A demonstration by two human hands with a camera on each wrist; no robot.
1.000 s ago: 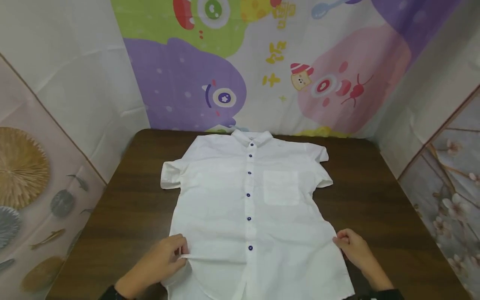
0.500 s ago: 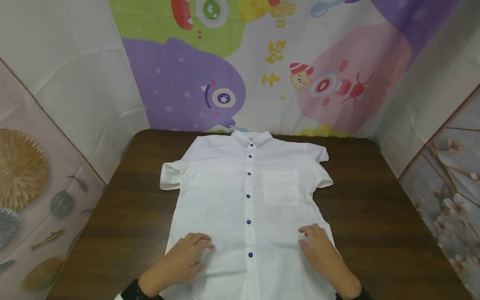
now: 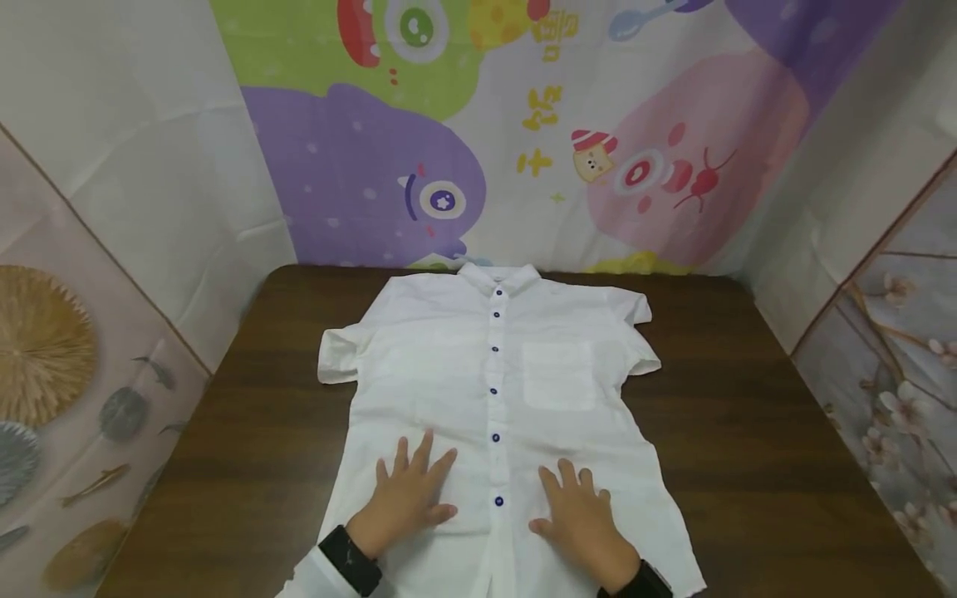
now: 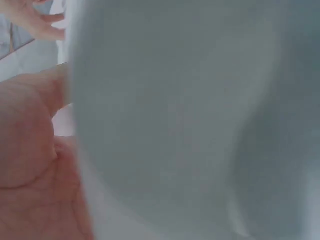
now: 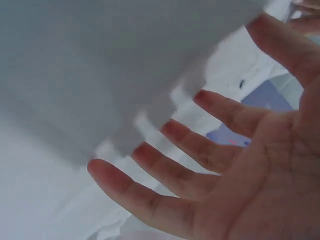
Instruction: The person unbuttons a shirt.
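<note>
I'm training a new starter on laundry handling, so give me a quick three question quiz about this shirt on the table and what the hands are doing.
1. True or false: the white shirt lies buttoned, front side up, on the brown table.
2. How do the left hand and the right hand sit on the shirt? A) pinching its side edges B) flat with fingers spread, one on each side of the button row C) gripping the collar
3. Fill in: the chest pocket lies on the side of the person's ____ hand.

Key
1. True
2. B
3. right
</note>
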